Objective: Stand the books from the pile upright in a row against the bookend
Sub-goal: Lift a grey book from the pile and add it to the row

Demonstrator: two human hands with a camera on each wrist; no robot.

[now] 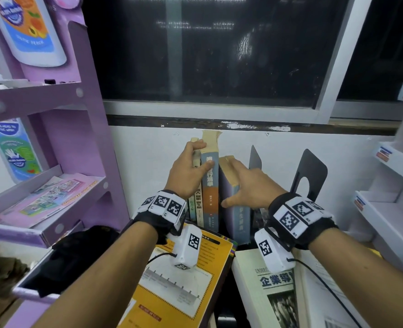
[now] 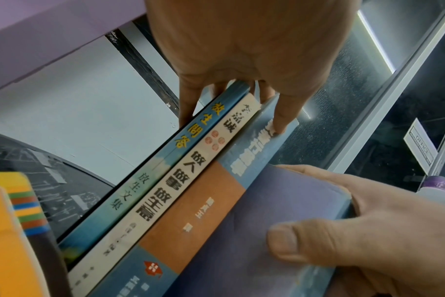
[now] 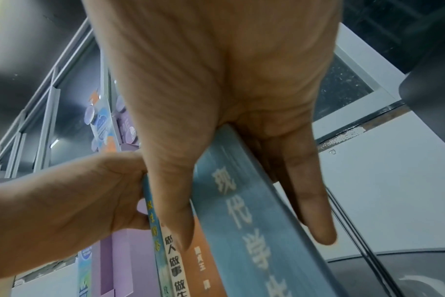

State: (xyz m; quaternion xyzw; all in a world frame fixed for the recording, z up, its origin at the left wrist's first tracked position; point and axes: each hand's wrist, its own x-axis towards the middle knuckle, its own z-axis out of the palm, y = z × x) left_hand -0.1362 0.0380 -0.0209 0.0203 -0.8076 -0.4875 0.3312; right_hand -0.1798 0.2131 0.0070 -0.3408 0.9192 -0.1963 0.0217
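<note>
A: How are the standing books held?

B: At frame centre, three thin books (image 1: 201, 185) are gripped by the left hand (image 1: 188, 171), fingers curled over their tops, thumb pressed on the blue-and-orange spine (image 2: 191, 217). The thick blue book (image 1: 233, 197) just right of them is clamped by the right hand (image 1: 248, 185), thumb on one side, fingers on the other.

A: And the bookend?

B: A black bookend (image 1: 310, 176) is seen right of centre, apart from the row. Two books (image 1: 179, 275) are left flat at the bottom.

Upright books (image 1: 210, 185) stand left of the bookend (image 1: 310, 176).
</note>
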